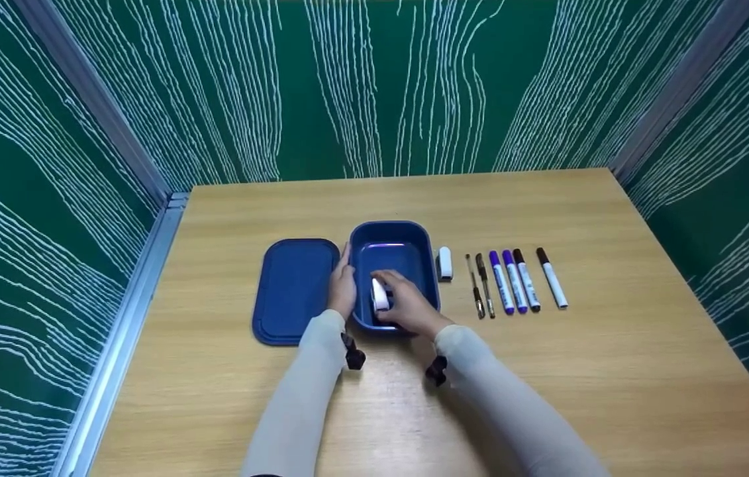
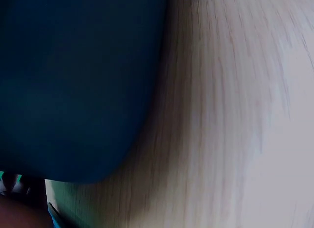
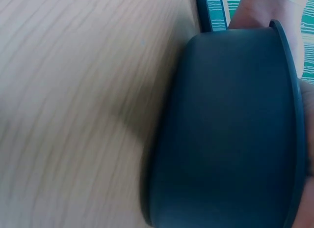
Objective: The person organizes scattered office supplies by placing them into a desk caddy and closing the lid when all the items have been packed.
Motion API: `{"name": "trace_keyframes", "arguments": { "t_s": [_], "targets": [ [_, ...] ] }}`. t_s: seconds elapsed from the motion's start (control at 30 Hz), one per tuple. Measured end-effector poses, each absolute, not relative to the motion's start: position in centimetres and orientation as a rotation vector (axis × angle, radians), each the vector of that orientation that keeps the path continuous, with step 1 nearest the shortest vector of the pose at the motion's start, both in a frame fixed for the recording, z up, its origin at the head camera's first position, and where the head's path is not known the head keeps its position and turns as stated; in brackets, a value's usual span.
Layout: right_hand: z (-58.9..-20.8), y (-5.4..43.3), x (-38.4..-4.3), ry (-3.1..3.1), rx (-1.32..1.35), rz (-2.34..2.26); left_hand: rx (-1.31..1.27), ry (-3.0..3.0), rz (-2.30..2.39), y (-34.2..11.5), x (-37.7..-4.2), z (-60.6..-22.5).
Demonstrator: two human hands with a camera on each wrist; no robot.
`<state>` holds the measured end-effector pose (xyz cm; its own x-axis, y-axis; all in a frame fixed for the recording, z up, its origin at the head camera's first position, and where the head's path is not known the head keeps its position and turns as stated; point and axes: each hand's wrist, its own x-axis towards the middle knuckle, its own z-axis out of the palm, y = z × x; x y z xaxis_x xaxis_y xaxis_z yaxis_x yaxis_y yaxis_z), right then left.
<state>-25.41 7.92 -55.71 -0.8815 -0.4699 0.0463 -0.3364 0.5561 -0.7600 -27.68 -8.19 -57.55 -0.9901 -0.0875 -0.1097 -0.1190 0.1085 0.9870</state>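
A deep blue box (image 1: 395,233) stands without its lid on the table. My left hand (image 1: 343,289) rests against the box's left wall, fingers fairly straight. Inside the near half of the box, my right hand (image 1: 412,307) grips a small white object with a dark part (image 1: 379,296) between thumb and fingers; its exact kind is unclear. The right wrist view shows the outside of the box (image 3: 225,129), with part of my left hand (image 3: 262,12) behind it. In the left wrist view the box wall (image 2: 73,90) hides most of the hand.
The flat blue lid (image 1: 296,291) lies left of the box. Right of it stands a similar white piece (image 1: 444,264). Farther right lie two thin pens (image 1: 484,285), several markers (image 1: 512,281) and a separate dark-capped marker (image 1: 551,278). Green walls enclose the table's back and sides.
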Motion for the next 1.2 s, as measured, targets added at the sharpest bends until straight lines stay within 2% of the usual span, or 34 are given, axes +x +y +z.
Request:
{"name": "trace_keyframes", "arguments": {
  "t_s": [0.97,1.2],
  "targets": [
    [-56.00,7.11,-26.19,2.580,-0.597,-1.082,-0.190,2.336,2.104,-8.15,-27.70,-57.49],
    [-56.34,7.03,-26.34,2.623,-0.707,-1.065,-0.183,2.364,2.087,-8.05,-27.52,-57.38]
  ]
}}
